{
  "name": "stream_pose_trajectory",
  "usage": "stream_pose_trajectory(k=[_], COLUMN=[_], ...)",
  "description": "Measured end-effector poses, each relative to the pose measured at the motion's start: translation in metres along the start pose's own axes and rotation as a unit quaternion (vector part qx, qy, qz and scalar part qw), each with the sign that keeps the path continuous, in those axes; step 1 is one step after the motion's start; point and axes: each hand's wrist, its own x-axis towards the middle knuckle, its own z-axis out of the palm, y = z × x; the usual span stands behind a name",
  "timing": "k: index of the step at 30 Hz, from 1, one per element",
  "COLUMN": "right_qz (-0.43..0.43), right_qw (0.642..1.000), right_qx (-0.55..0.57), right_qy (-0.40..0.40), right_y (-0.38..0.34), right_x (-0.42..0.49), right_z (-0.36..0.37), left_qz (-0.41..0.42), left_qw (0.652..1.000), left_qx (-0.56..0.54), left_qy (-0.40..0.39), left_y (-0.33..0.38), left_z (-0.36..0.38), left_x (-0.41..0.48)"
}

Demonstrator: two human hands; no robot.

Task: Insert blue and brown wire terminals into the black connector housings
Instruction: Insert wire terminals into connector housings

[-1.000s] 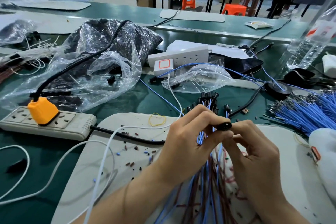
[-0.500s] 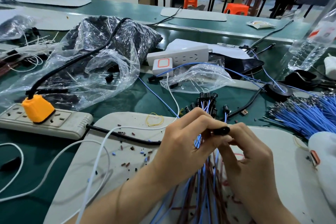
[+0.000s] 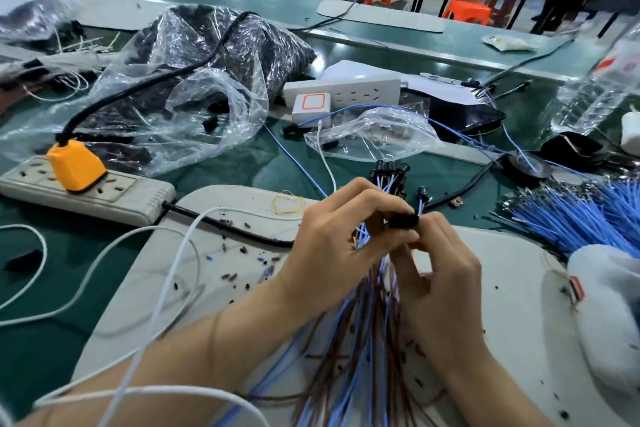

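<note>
Left hand (image 3: 343,239) pinches a small, glossy black connector housing (image 3: 403,220); right hand (image 3: 446,284) pinches its other end. Thin blue and brown wires (image 3: 360,340) fan out beneath both. A smooth grey mat (image 3: 214,274) lies open to their left, with a rounded edge beyond.

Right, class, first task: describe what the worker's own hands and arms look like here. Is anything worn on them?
Both are bare. The left hand and right hand have no gloves, and no rings show. No sleeve or watch shows on either forearm in view. A thin dark line crosses the left forearm near the wrist, perhaps a band or thread; it is too fine to tell.
</note>
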Motion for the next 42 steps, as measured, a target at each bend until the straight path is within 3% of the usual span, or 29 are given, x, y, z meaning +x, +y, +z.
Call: stream_pose_trajectory(k=[7, 17, 21, 25, 42], right_qz=[0.005, 0.024, 0.015, 0.016, 0.004], right_qw=[0.999, 0.992, 0.990, 0.985, 0.990], right_qx=[0.000, 0.089, 0.099, 0.109, 0.099], right_qy=[0.039, 0.090, 0.098, 0.132, 0.100], right_y=[0.000, -0.006, -0.003, -0.002, -0.007], right_x=[0.001, -0.001, -0.001, 0.000, 0.003], right_z=[-0.006, -0.006, -0.006, -0.007, -0.008], left_qz=[-0.003, 0.002, -0.075, -0.045, -0.060], left_qw=[1.000, 0.999, 0.992, 0.997, 0.992], left_qx=[-0.011, -0.010, -0.091, -0.032, -0.088], left_qy=[-0.009, -0.046, -0.041, -0.053, -0.069], left_y=[-0.003, -0.010, -0.009, -0.011, -0.013], left_z=[0.002, -0.002, 0.001, 0.002, 0.005], left_x=[-0.001, -0.001, -0.003, -0.001, -0.003])
